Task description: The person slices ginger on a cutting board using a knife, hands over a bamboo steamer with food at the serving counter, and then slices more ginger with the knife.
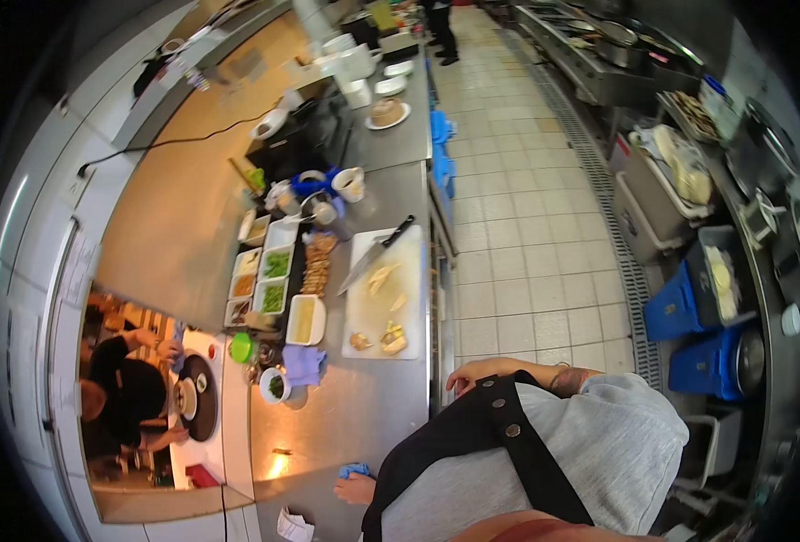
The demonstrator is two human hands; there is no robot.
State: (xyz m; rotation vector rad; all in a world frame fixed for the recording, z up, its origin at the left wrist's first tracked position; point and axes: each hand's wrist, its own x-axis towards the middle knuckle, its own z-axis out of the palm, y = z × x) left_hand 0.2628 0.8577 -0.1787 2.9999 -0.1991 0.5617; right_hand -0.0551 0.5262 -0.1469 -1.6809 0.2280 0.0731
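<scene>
My left hand (355, 490) rests on the steel counter near the bottom of the view, closed on a crumpled blue cloth (353, 471). Beside the counter's edge hangs my right hand (465, 375), its fingers loosely bent and nothing visible in them. Farther along the counter lies a white cutting board (409, 307) with a black-handled knife (373, 257) and pale cut food pieces (392, 340). A folded lilac cloth (304, 365) and a small bowl of chopped greens (275, 387) sit between the board and my left hand.
White tubs of chopped ingredients (275, 265) line the counter's back. A person in black (134, 388) stands beyond the pass opening, near a dark round tray (203, 420). Behind me are a tiled aisle (526, 271), blue bins (673, 303) and a stove (590, 54). Another person's legs (442, 32) show far off.
</scene>
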